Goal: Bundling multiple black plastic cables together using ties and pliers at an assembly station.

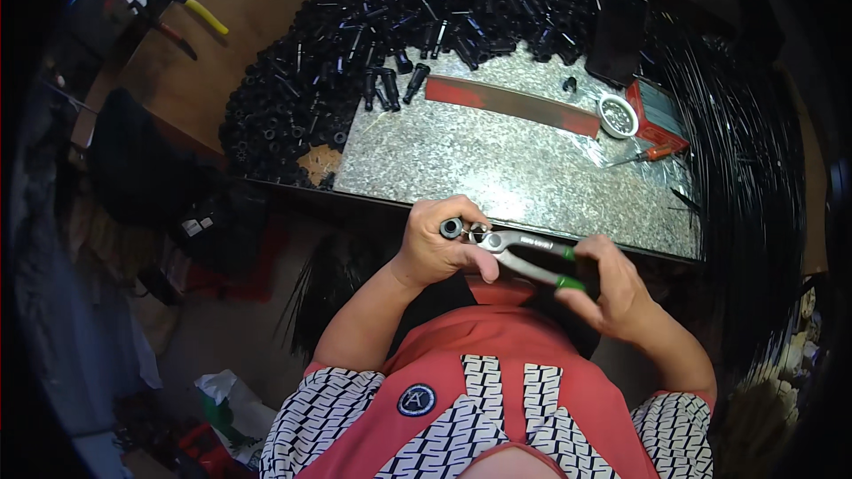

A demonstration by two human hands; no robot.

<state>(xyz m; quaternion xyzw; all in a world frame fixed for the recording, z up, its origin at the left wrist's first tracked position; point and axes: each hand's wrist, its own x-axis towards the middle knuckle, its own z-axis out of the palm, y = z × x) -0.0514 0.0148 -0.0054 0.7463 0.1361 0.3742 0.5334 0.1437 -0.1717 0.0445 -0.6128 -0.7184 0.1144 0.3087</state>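
Coral-red short-sleeved top [506, 334]; white sleeves [312, 412] and chest panels [482, 383] printed with black interlocking shapes; round navy, white-ringed patch [415, 400].

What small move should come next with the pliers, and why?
Probably squeeze the pliers gently with the right hand: their green-gripped handles stand apart, and their head sits close beside the black tubular part in the left hand.

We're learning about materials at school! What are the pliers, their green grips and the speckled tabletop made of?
The pliers look like steel: grey and slightly shiny. The green grips are probably plastic or rubber, judging by their bright, even colour. The speckled tabletop seems like polished stone, flecked and glossy, but could be imitation.
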